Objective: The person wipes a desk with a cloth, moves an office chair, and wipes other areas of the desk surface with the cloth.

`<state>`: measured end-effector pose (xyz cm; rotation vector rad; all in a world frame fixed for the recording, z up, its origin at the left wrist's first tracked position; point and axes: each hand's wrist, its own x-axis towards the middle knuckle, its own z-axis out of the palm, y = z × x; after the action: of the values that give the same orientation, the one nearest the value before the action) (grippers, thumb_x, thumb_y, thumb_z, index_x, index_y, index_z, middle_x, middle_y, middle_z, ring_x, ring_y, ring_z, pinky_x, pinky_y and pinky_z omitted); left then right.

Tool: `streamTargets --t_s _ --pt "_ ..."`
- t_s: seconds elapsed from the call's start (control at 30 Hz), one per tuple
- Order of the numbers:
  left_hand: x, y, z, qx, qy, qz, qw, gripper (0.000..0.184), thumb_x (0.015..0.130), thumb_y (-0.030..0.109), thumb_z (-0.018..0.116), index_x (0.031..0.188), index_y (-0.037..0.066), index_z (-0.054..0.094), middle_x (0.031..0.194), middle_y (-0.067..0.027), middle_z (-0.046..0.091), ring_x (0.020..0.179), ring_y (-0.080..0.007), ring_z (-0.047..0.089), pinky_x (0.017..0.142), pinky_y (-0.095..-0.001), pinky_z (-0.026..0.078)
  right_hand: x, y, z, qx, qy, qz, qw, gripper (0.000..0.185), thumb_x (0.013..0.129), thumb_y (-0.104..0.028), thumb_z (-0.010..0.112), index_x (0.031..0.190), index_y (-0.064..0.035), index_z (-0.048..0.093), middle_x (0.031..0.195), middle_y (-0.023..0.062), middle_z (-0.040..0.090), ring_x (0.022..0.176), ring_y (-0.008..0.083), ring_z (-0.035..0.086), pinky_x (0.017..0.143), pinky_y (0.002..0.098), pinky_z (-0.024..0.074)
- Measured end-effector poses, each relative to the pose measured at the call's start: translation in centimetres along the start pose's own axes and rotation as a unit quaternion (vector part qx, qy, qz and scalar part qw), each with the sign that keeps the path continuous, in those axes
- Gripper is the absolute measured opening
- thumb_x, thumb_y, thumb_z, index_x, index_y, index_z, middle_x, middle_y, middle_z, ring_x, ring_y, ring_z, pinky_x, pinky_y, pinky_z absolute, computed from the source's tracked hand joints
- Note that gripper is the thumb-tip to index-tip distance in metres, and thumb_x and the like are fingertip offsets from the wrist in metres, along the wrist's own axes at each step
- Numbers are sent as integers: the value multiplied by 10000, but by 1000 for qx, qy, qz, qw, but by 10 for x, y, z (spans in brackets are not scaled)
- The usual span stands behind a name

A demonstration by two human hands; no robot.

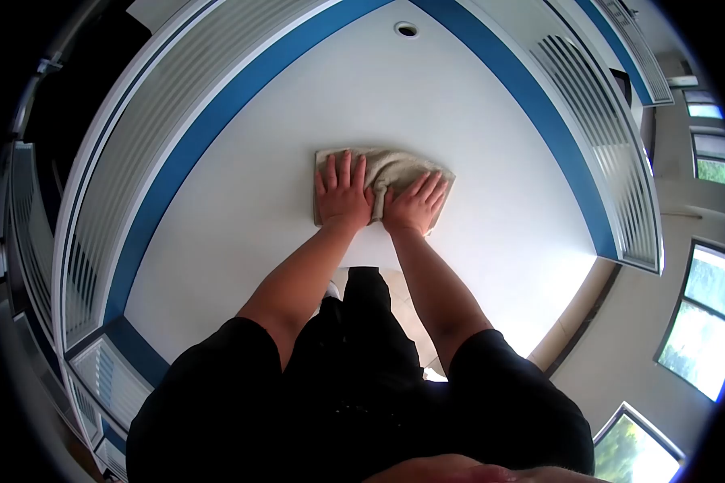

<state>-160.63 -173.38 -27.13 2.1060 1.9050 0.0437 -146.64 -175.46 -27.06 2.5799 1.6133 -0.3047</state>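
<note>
A beige folded cloth (pixel 391 165) lies on the white desktop (pixel 298 105), its middle bunched into a ridge between my hands. My left hand (pixel 343 191) rests flat on the cloth's left half, fingers spread and pointing away from me. On the right half, my right hand (pixel 414 201) presses down with its fingers stretched out and angled to the right. Both thumbs point inward toward the ridge. The part of the cloth beneath my palms is hidden.
Blue-edged partition panels with striped glass (pixel 161 129) enclose the desk on the left and right (pixel 596 105). A round cable hole (pixel 407 30) sits at the far corner. Windows (pixel 705 314) are in the wall at right. The desk's near edge is by my body.
</note>
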Motion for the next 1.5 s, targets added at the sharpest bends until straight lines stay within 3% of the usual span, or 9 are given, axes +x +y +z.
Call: streamTargets --t_s 0.1,0.17,0.47,0.67,0.83,0.9,1.17,1.2,1.5 --pt "4 9 3 -8 -11 -8 1000 740 1037 453 535 1711 276 284 1800 -52 175 1661 -361 84 1312 -632 78 9 3 9 -19 -10 9 1000 1003 1005 -577 537 1680 65 167 1779 284 43 1644 487 -26 1335 563 22" --pt "4 10 6 -13 46 12 999 746 1017 439 555 1700 262 314 1786 -68 210 1642 -380 144 1295 -653 109 8 10 8 -10 39 -16 999 983 1009 -570 527 1672 75 197 1773 298 60 1642 495 -14 1334 562 29" --pt "28 26 -8 1 -52 -44 998 738 1069 452 477 1728 275 197 1806 -35 107 1660 -363 56 1303 -645 53 21 -5 -2 11 -6 64 998 964 1025 -575 488 1698 31 155 1792 253 17 1652 458 -45 1337 544 -1" --pt "105 36 -13 -15 71 -25 997 688 1061 442 473 1701 249 312 1781 -59 225 1647 -375 134 1296 -656 87 101 -26 -25 6 44 49 998 933 1037 -560 490 1701 14 174 1795 230 67 1658 432 14 1341 518 27" --pt "159 49 -17 -13 71 -16 997 688 1054 430 470 1695 223 331 1785 -69 210 1642 -392 139 1290 -663 87 161 -27 -35 -25 70 20 997 938 1027 -581 505 1699 2 206 1787 232 109 1650 445 65 1341 516 59" --pt "180 54 -11 3 146 -1 989 684 1035 413 524 1673 215 377 1737 -95 317 1606 -413 243 1264 -676 178 183 -28 -37 -10 73 21 997 938 1028 -592 497 1699 -1 211 1788 228 107 1651 440 70 1341 512 62" --pt "240 97 -3 -8 146 -57 988 683 1037 405 507 1675 197 374 1744 -104 308 1622 -425 189 1276 -678 125 266 -13 -49 -21 73 -25 997 964 1020 -617 494 1696 9 209 1786 230 122 1650 439 91 1340 522 89" --pt "250 100 -1 4 188 -56 981 660 1032 427 533 1644 204 424 1716 -110 347 1589 -432 268 1239 -699 200 277 -14 -50 -21 72 -24 997 964 1020 -617 494 1696 9 209 1786 230 122 1650 439 91 1340 522 89" --pt "329 95 -21 -3 210 -23 977 642 1055 452 471 1649 213 417 1726 -97 342 1587 -406 289 1270 -659 194 342 -47 -69 -12 129 10 992 989 1010 -658 488 1682 24 239 1774 216 185 1636 443 146 1334 528 109"
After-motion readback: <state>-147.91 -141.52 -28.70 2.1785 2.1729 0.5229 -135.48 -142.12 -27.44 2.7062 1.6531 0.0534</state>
